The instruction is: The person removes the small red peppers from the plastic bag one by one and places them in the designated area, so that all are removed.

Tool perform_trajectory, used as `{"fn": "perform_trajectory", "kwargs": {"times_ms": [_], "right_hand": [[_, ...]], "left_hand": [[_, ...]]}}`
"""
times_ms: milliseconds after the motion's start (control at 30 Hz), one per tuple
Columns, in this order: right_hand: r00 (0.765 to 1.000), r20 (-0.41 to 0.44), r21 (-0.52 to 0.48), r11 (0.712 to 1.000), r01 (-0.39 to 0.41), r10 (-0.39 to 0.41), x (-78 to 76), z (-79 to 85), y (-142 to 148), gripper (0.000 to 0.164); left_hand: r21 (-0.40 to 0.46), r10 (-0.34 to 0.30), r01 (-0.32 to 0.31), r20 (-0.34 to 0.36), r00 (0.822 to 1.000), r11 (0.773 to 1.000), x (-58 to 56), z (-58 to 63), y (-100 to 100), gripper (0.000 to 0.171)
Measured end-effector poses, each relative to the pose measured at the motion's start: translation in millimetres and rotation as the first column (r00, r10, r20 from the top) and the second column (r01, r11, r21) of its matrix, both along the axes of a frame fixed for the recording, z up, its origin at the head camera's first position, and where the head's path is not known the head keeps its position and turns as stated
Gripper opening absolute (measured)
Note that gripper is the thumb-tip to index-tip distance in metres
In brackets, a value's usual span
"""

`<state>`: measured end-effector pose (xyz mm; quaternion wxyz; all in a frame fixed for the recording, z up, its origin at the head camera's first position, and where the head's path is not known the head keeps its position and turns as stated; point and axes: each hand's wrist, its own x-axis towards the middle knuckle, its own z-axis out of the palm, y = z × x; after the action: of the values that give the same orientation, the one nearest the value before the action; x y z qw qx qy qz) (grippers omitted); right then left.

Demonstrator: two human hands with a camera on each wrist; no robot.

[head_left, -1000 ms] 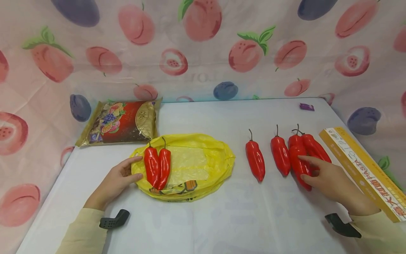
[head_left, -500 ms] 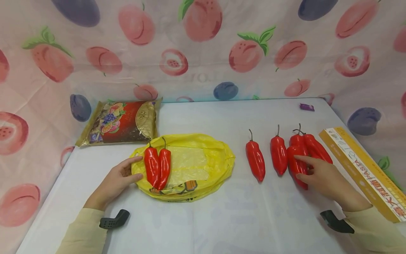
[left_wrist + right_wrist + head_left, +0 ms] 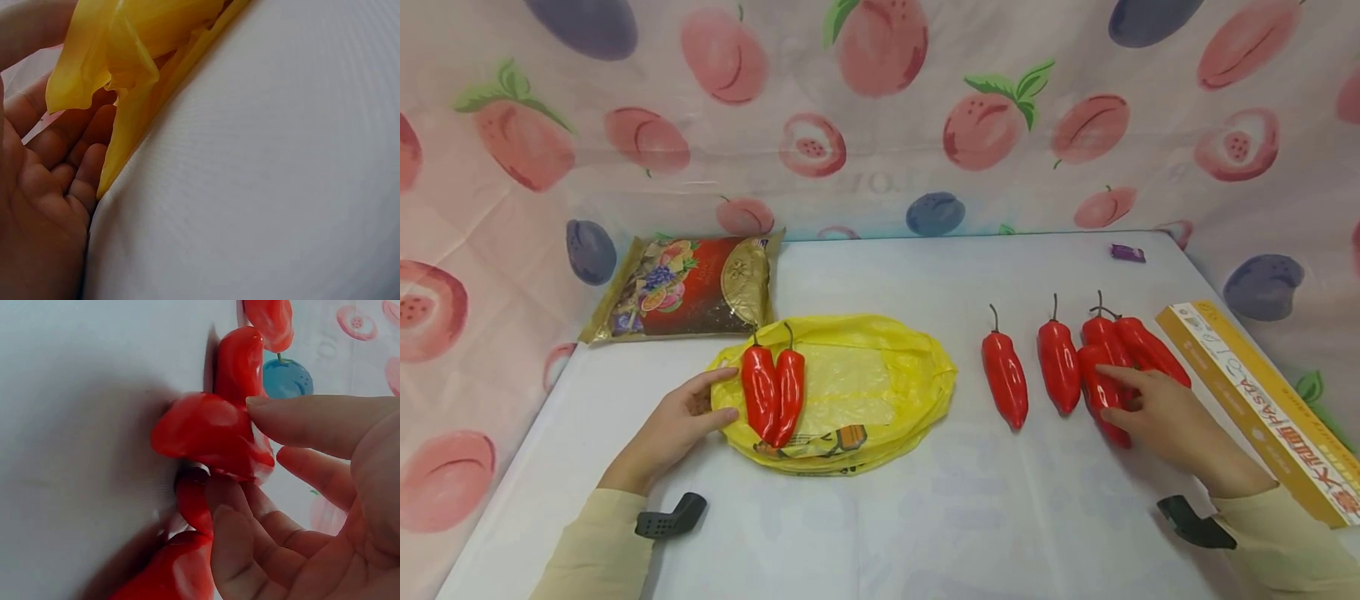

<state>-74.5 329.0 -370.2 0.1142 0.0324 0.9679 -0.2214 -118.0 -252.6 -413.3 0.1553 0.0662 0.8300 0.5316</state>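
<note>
In the head view, two glossy red chili peppers (image 3: 761, 392) lie side by side on the left part of a flattened yellow plastic bag (image 3: 842, 375). My left hand (image 3: 677, 425) rests at the bag's left edge, thumb and fingers apart. Yellow plastic (image 3: 134, 56) hangs across those relaxed fingers in the left wrist view. On the right, my right hand (image 3: 1168, 421) pinches a red chili pepper (image 3: 1096, 387) between thumb and fingers. The right wrist view shows this held pepper (image 3: 206, 428) close over the table, its stem end hidden. Other red chili peppers (image 3: 1150, 350) lie around it.
A single red chili pepper (image 3: 1004, 379) lies between the bag and the group. At the right edge is a long yellow pasta box (image 3: 1262, 408). A brown-gold package (image 3: 688, 287) lies back left, and a small purple packet (image 3: 1127, 252) back right.
My right hand has shifted slightly left with the pepper it pinches, uncovering more of a pepper behind. My left hand, the bag and the two peppers on it have stayed in place.
</note>
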Motion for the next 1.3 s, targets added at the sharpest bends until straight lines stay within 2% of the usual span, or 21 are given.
{"fn": "perform_trajectory", "kwargs": {"times_ms": [200,367,567,733,967,1167,1300], "right_hand": [[1.0,0.014,-0.001,1.0,0.016,-0.016,-1.7,12.2,0,0.08],[1.0,-0.018,0.026,1.0,-0.007,0.007,-5.2,28.2,-11,0.079],[0.996,-0.063,-0.002,0.998,-0.056,0.056,-13.8,42.9,-43,0.079],[0.986,-0.091,-0.044,0.988,-0.146,0.142,-20.9,48.3,-77,0.072],[0.953,-0.13,-0.14,0.946,-0.291,0.274,-32.5,40.6,-135,0.066],[0.917,-0.124,-0.243,0.884,-0.399,0.38,-43.6,29.0,-187,0.064],[0.886,-0.145,-0.278,0.841,-0.464,0.441,-49.8,21.8,-216,0.063]], "left_hand": [[0.001,-0.01,0.01,-0.013,1.0,1.0,0.1,0.9,1,0.064],[-0.001,-0.004,0.004,-0.007,1.0,1.0,0.9,1.0,0,0.065],[-0.004,0.001,-0.001,-0.008,1.0,1.0,1.0,1.3,0,0.065],[0.002,0.002,-0.002,-0.002,1.0,1.0,0.2,2.2,0,0.065],[0.002,0.0,0.0,0.0,1.0,1.0,-0.5,2.0,0,0.065],[0.042,-0.007,0.007,-0.01,1.0,0.999,-0.4,-0.3,-1,0.064],[0.043,-0.008,0.009,-0.017,1.0,0.999,-1.1,-1.5,-2,0.064]]}}
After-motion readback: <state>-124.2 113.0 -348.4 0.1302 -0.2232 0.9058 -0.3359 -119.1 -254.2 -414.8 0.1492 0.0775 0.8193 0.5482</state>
